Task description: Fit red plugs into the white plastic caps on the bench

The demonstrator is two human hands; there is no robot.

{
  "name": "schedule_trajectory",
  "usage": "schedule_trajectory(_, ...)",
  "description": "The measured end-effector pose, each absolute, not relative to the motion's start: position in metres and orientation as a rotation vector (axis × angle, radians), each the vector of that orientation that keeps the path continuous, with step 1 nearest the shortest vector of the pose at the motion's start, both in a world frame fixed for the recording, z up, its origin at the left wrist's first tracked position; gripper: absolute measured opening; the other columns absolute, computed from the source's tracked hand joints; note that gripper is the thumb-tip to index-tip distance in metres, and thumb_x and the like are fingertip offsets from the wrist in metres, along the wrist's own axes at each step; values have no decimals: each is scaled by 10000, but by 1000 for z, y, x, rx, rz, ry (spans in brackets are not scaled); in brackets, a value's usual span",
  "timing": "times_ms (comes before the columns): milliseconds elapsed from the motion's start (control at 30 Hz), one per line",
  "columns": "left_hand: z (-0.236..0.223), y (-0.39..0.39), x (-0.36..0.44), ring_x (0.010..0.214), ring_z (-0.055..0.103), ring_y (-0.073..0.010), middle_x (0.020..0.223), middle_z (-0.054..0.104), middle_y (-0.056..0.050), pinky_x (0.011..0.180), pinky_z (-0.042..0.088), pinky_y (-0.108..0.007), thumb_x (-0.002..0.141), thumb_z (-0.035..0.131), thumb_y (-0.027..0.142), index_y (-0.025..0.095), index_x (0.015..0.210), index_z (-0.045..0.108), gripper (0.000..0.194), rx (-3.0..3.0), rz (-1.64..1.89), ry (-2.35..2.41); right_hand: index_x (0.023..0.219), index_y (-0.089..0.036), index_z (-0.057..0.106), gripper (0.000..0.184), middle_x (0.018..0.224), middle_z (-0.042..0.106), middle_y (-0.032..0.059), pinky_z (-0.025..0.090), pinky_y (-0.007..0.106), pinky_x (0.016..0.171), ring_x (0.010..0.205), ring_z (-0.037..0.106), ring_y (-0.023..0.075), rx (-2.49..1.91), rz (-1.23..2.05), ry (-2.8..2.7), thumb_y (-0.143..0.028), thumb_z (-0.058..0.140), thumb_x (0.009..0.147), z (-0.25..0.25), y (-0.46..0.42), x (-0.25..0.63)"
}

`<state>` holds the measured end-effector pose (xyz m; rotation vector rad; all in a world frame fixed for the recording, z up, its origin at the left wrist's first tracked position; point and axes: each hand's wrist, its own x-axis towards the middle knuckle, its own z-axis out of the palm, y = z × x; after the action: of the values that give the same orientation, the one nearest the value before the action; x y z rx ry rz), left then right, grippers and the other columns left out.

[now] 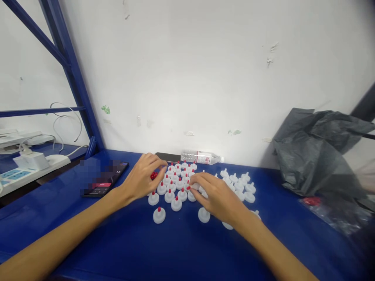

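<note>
My left hand is over the left side of a group of white nozzle caps with red tips. Its thumb and fingers are curved and apart, with a small pile of loose red tips showing between them. My right hand has thumb and forefinger closed around a white nozzle cap, whose red tip points left. One red-tipped cap stands apart at the front. Right of my right hand lie several white nozzle caps without red tips, partly hidden by that hand and forearm.
A clear bottle lies along the wall beside a dark flat object. On the left are a phone and a power strip with cables. A grey plastic bag stands at right on the blue table.
</note>
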<state>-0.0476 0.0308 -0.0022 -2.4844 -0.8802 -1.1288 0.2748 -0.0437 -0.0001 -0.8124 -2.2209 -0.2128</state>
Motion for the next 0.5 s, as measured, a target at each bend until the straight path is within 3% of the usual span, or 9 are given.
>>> schedule_trajectory(233, -19, -6, -19, 968, 709, -316, 1065, 819, -66, 892, 568, -508, 1210, 795, 358, 297, 1205, 790, 62, -2626, -1098, -551, 1165, -239, 891, 142, 1149, 1007, 76, 832, 391, 945, 964, 975, 273, -683, -399, -2100, -116, 858, 1102, -6, -51, 253)
schedule_trajectory(300, -21, -8, -17, 943, 691, -305, 1045, 801, -53, 867, 553, -495, 1243, 757, 307, 302, 1213, 777, 36, -2636, -1055, -524, 1145, -253, 886, 145, 1165, 1013, 58, 822, 388, 924, 925, 959, 257, -681, -427, -2100, -121, 873, 1088, -6, -52, 251)
schedule_trajectory(500, -35, -2, -14, 928, 663, -297, 1033, 775, -44, 869, 517, -480, 1271, 592, 194, 284, 1117, 691, 204, -2651, -914, -636, 1118, -281, 893, 116, 1135, 1012, 7, 737, 379, 826, 883, 900, 230, -683, -544, -2097, -168, 908, 1095, -5, -48, 251)
